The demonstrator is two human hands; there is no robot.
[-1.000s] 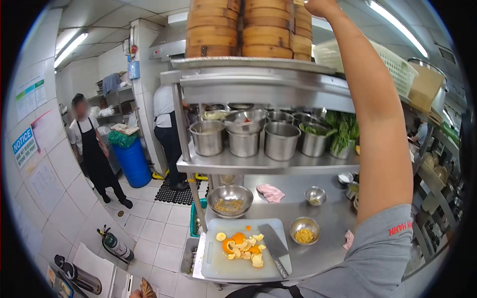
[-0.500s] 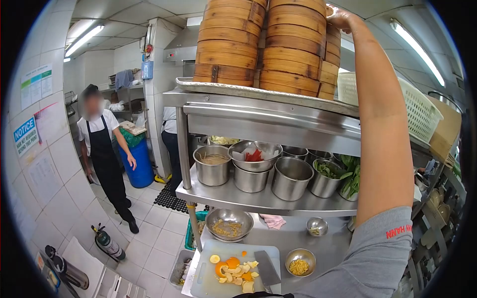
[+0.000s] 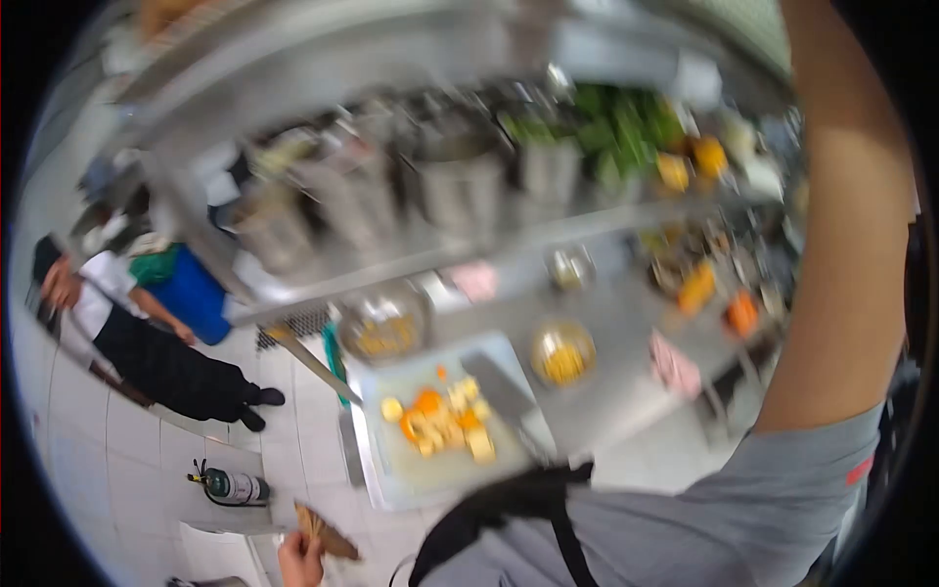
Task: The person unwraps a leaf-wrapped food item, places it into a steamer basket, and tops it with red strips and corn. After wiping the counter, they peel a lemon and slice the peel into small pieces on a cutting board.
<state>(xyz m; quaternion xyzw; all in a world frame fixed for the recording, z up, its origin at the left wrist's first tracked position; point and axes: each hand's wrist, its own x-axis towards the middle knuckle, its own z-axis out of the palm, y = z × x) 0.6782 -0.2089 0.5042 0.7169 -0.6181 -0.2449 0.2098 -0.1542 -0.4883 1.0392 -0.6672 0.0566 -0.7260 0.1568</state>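
Low in the view, my left hand (image 3: 301,561) is closed around a flat brown piece (image 3: 335,538) with a ridged, strip-like end; its kind I cannot make out. My right arm reaches up along the right side, its hand beyond the top edge. In front of me lies a white cutting board (image 3: 411,479) with orange and pale yellow cut pieces (image 3: 445,421) on it. A cleaver (image 3: 501,386) rests at the board's right side. Beside the board stands a small metal bowl of chopped yellow bits (image 3: 564,357).
A blurred metal shelf (image 3: 548,230) with pots and leafy greens (image 3: 621,127) spans the view above the counter. A wide metal bowl (image 3: 383,328) sits behind the board. A co-worker in a black apron (image 3: 166,357) stands at left, near a fire extinguisher (image 3: 233,486).
My view has swung down and tilted, so the bamboo steamers and my right hand have left the frame. My left hand with the brown piece has come into sight.
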